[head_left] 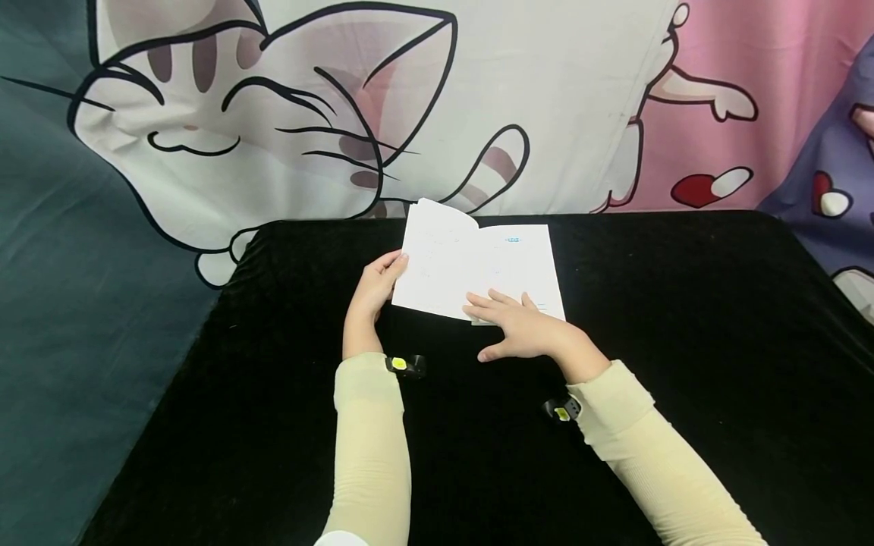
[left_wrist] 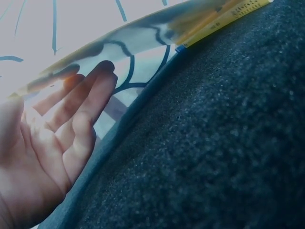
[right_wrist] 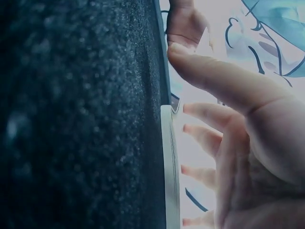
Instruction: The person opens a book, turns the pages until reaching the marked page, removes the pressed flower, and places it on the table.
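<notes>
An open book (head_left: 519,262) with mostly white pages lies toward the far edge of the black table. My left hand (head_left: 376,287) holds its left side, thumb on the page and fingers behind. In the left wrist view that raised side shows a glossy, colourful cover (left_wrist: 157,31) with a yellow spine edge (left_wrist: 224,24), and the fingers of the left hand (left_wrist: 52,138) reach beneath it. Over the lower right page my right hand (head_left: 522,327) spreads its fingers, thumb apart. From the right wrist, the right hand's fingertips (right_wrist: 187,129) are right at the page stack (right_wrist: 170,162).
Black cloth covers the table (head_left: 471,455). Behind it hangs a curtain (head_left: 546,68) printed with a cartoon cat, with pink and purple parts to the right. A small black camera sits on the left wrist (head_left: 408,366) and another on the right wrist (head_left: 563,409).
</notes>
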Demonstrator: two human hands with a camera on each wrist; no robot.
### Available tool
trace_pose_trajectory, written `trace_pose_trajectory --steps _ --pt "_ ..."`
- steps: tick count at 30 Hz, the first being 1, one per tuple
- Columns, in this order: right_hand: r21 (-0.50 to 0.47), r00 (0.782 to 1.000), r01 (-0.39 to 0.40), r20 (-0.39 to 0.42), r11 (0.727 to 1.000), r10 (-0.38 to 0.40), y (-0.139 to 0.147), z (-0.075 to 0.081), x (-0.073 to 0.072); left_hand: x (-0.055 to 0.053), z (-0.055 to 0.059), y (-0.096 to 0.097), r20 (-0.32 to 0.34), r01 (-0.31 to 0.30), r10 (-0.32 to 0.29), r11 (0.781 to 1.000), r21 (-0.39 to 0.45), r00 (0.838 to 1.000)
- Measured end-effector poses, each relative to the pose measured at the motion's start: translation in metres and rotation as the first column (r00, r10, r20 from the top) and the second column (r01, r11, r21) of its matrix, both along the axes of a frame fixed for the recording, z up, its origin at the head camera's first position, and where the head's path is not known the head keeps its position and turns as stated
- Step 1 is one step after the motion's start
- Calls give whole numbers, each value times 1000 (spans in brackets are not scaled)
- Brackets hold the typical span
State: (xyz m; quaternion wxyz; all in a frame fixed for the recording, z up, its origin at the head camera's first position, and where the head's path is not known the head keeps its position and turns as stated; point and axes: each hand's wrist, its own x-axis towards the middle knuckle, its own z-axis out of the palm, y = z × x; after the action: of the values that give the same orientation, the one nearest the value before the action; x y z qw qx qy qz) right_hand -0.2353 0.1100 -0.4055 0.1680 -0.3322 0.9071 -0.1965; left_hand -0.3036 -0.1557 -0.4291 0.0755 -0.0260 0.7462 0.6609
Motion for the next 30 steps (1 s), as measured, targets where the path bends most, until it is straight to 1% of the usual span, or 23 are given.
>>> trace_pose_trajectory --steps 4,7,10,11,14,15,17,20,24,27,30 --pt "0 1000 3 1 1000 -3 0 1 0 1 1 0 9 17 -17 1000 4 1000" --pt "-10 1000 3 10 1000 -3 2 1 -2 8 12 1 16 37 -37 999 -4 999" --pt "-29 1000 1 24 1000 0 8 2 -5 9 14 1 27 48 -47 999 -13 999" --pt "-35 1000 1 28 999 0 12 2 -7 9 14 1 33 49 -49 999 -13 998" --pt "-62 998 32 58 998 -28 28 5 -12 3 3 -2 30 45 -45 999 0 999" --pt "-71 997 49 68 996 -44 35 5 -14 2 2 -1 25 45 -45 999 1 999" --pt "-92 991 92 108 992 -82 48 5 -19 1 0 -1 13 45 -45 999 2 999" --pt "-116 975 165 171 979 -144 67 4 -24 2 0 -1 0 47 -47 999 -1 999" --pt "-102 951 241 221 965 -215 90 2 -29 2 0 -1 -2 43 -43 999 -2 999" --pt "-82 939 274 239 958 -248 102 -1 -32 2 0 -1 -4 40 -40 999 -2 999" --pt "-85 932 286 257 954 -256 109 -3 -35 2 0 -1 -3 39 -39 999 3 999"
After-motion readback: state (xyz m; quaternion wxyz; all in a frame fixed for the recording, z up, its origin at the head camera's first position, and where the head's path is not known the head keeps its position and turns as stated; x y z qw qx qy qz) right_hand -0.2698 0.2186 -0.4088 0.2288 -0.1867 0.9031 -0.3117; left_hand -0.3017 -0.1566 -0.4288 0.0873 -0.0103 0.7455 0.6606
